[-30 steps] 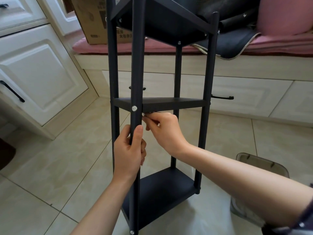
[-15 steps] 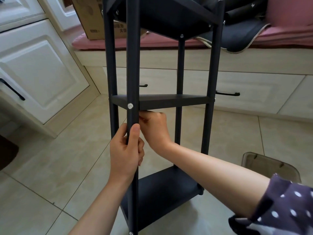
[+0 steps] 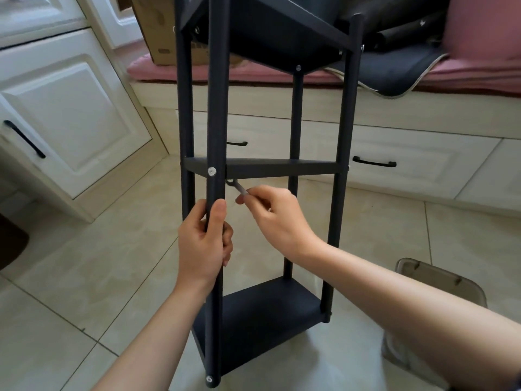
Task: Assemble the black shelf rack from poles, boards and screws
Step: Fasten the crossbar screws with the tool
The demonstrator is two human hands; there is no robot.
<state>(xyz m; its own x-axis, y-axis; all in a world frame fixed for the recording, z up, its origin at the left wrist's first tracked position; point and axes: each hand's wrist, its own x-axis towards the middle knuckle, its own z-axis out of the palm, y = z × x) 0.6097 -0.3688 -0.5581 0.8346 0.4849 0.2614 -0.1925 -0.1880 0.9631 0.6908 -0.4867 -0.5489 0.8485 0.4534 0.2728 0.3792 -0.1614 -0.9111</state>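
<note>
The rack stands upright on the tiled floor in the centre of the frame, three boards already between its four poles; the left hand is wrapped round the near pole just below the middle board, steadying it; the right hand pinches a small grey key whose tip reaches up under that board right beside the pole, apparently at a fastener hidden on the underside; the screw on the pole's front face at board level looks seated, as does the one at the pole's foot; a clear tub sits on the floor at lower right; risks from here, as I judge them: the key's tip cannot be seen engaging anything, so it may slip out and round the fastener or scratch the board; turning hard with only a fingertip pinch could drop the key; if the left hand loosens, the tall narrow rack could twist or tip toward the bench behind
</note>
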